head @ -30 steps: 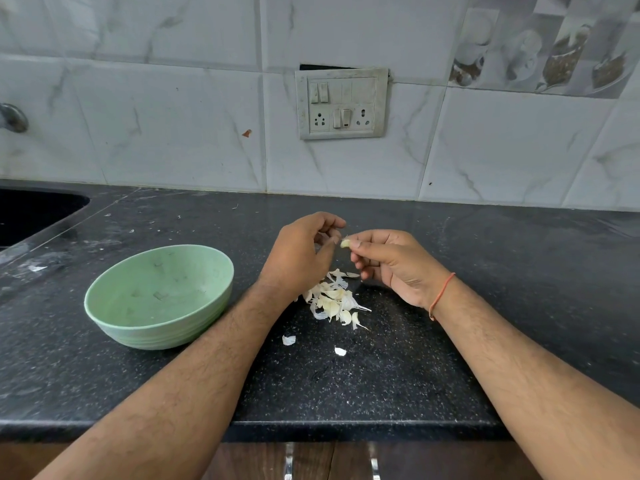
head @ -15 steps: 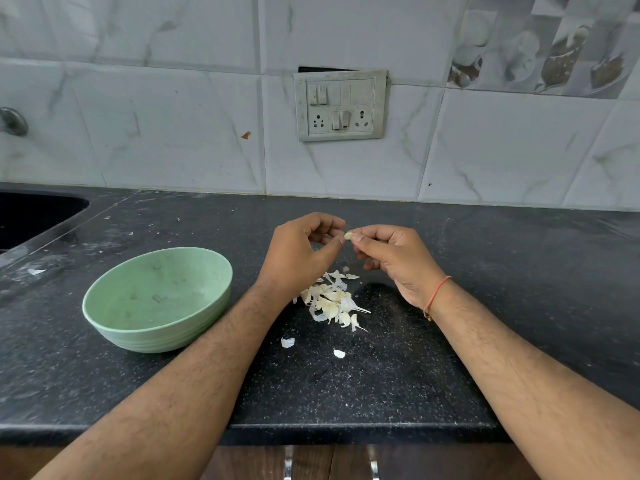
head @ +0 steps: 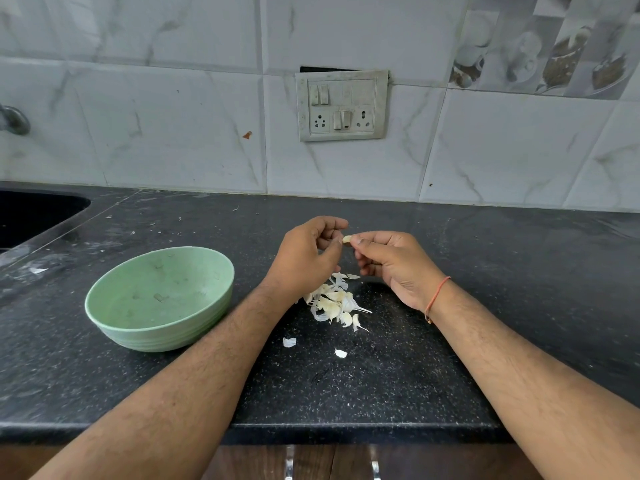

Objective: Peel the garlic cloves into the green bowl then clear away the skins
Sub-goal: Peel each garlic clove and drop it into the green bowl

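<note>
A small pale garlic clove is pinched between thumb and fingers of my right hand, held above the dark counter. My left hand is right beside it with curled fingers, its thumb tip touching the clove. Below both hands lies a heap of white garlic skins, with two loose bits nearer the front. The green bowl stands to the left of my left forearm; I see no cloves inside it.
The black speckled counter runs to the tiled wall, which carries a switch panel. A dark sink and a tap are at the far left. The counter's front edge is near me.
My two hands came together at the clove and have stayed nearly still since; the left thumb now touches the clove held by my right hand.
</note>
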